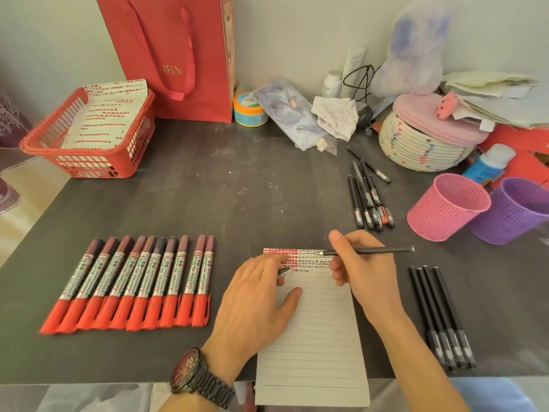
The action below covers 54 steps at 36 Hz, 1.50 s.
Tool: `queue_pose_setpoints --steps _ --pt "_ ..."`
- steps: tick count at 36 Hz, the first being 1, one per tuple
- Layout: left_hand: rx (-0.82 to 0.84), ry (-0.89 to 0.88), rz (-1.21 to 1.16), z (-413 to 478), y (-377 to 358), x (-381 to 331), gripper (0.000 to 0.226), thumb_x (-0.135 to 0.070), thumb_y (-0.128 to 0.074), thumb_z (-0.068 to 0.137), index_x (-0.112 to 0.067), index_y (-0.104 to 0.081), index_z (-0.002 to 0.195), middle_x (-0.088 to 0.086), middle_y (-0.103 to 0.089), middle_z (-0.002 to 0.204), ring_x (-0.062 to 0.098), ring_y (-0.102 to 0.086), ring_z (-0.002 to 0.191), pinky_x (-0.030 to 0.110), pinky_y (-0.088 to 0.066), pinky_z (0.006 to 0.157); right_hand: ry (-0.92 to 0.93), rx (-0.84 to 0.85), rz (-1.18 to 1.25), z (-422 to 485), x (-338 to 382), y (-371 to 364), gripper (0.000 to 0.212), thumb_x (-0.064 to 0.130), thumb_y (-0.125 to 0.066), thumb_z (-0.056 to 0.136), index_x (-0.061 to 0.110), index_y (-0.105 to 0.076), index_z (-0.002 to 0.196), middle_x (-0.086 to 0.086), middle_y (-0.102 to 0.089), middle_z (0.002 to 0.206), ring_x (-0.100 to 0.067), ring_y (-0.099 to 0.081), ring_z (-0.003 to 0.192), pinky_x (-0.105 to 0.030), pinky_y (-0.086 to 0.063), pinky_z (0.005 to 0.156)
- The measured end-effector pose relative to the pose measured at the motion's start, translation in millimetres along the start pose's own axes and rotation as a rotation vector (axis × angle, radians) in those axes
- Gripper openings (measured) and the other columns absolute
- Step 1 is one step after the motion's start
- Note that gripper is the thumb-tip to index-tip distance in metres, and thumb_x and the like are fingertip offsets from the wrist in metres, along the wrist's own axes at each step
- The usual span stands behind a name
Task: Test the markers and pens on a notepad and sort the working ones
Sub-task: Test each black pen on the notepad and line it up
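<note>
Pen [368,251] lay almost level over the top right corner of the notepad [315,337], its long axis running left to right, with the tip leftward over the rows of black test marks and the tail out past the pad's right edge. The right hand [365,272] held it, fingers curled round the barrel. The left hand [258,295] pressed the pad to the bench [208,188] just left of the tip, pinching what looked like the cap [285,271].
</note>
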<state>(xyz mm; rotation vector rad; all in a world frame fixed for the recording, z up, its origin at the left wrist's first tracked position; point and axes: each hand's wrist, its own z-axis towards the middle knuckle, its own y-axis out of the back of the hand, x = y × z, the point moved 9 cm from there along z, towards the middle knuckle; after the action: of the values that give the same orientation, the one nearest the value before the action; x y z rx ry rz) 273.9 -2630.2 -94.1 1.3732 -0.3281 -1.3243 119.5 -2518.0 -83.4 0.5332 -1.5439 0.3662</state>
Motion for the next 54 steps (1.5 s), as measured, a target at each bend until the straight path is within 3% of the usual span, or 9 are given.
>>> queue_pose_setpoints --steps 4,7,15,24,36,42,50,54 --pt "0.01 0.011 -0.007 0 -1 2 0.038 -0.058 -0.052 0.088 -0.032 -0.049 0.115 -0.029 -0.037 0.094 -0.003 -0.045 0.109 0.019 -0.032 0.099 0.073 -0.054 -0.202 6 -2 -4 0.037 0.046 -0.074 0.087 0.022 -0.058 0.065 -0.003 -0.062 0.048 -0.01 -0.055 0.041 -0.019 -0.045 0.048" --pt "0.015 0.024 -0.001 0 -1 3 0.037 -0.06 -0.051 0.087 -0.033 -0.049 0.113 -0.029 -0.037 0.096 -0.006 -0.042 0.109 0.019 -0.031 0.099 0.118 -0.097 -0.267 5 -8 -5 0.038 0.045 -0.073 0.088 0.024 -0.056 0.062 0.0 -0.06 0.046 -0.006 -0.055 0.043 -0.012 -0.043 0.053" --pt "0.015 0.058 0.009 1 0 4 0.041 -0.061 -0.051 0.085 -0.034 -0.049 0.115 -0.03 -0.038 0.094 -0.013 -0.03 0.103 0.015 -0.028 0.095 0.117 -0.107 -0.301 6 -17 -3 0.032 0.026 -0.071 0.09 0.025 -0.056 0.062 0.001 -0.062 0.046 -0.003 -0.057 0.041 -0.009 -0.04 0.048" --pt "0.022 0.066 0.004 1 -1 6 0.041 -0.059 -0.055 0.086 -0.033 -0.05 0.116 -0.027 -0.044 0.095 -0.011 -0.034 0.102 0.007 -0.021 0.095 0.151 -0.093 -0.344 7 -17 -7 0.029 0.027 -0.069 0.09 0.025 -0.057 0.063 0.004 -0.064 0.047 -0.003 -0.058 0.043 -0.01 -0.042 0.05" --pt "0.006 0.057 0.0 0 1 4 0.042 -0.058 -0.057 0.085 -0.033 -0.05 0.118 -0.023 -0.05 0.096 -0.011 -0.035 0.103 0.015 -0.028 0.096 0.153 -0.101 -0.355 7 -19 -7 0.028 0.026 -0.069 0.088 0.022 -0.056 0.063 0.004 -0.063 0.047 -0.001 -0.06 0.044 -0.008 -0.042 0.049" --pt "0.026 0.069 0.004 0 0 4 0.038 -0.062 -0.052 0.085 -0.032 -0.051 0.11 -0.026 -0.046 0.098 -0.011 -0.033 0.101 0.002 -0.022 0.085 0.153 -0.1 -0.366 7 -19 -7 0.027 0.026 -0.069 0.088 0.024 -0.056 0.064 0.004 -0.063 0.047 -0.003 -0.06 0.043 -0.01 -0.042 0.047" --pt "0.049 0.067 -0.005 0 -1 4 0.041 -0.063 -0.05 0.085 -0.031 -0.052 0.109 -0.027 -0.043 0.099 -0.008 -0.037 0.103 0.008 -0.024 0.09 0.142 -0.105 -0.369 7 -19 -6 0.028 0.025 -0.069 0.088 0.024 -0.055 0.063 0.003 -0.063 0.047 -0.002 -0.061 0.044 -0.01 -0.041 0.047" --pt "0.047 0.067 -0.015 0 0 4 0.041 -0.061 -0.051 0.084 -0.03 -0.053 0.112 -0.027 -0.043 0.094 -0.009 -0.036 0.1 0.005 -0.025 0.087 0.147 -0.1 -0.36 7 -19 -6 0.03 0.023 -0.069 0.089 0.023 -0.055 0.063 0.003 -0.063 0.046 -0.002 -0.057 0.04 -0.011 -0.04 0.044"
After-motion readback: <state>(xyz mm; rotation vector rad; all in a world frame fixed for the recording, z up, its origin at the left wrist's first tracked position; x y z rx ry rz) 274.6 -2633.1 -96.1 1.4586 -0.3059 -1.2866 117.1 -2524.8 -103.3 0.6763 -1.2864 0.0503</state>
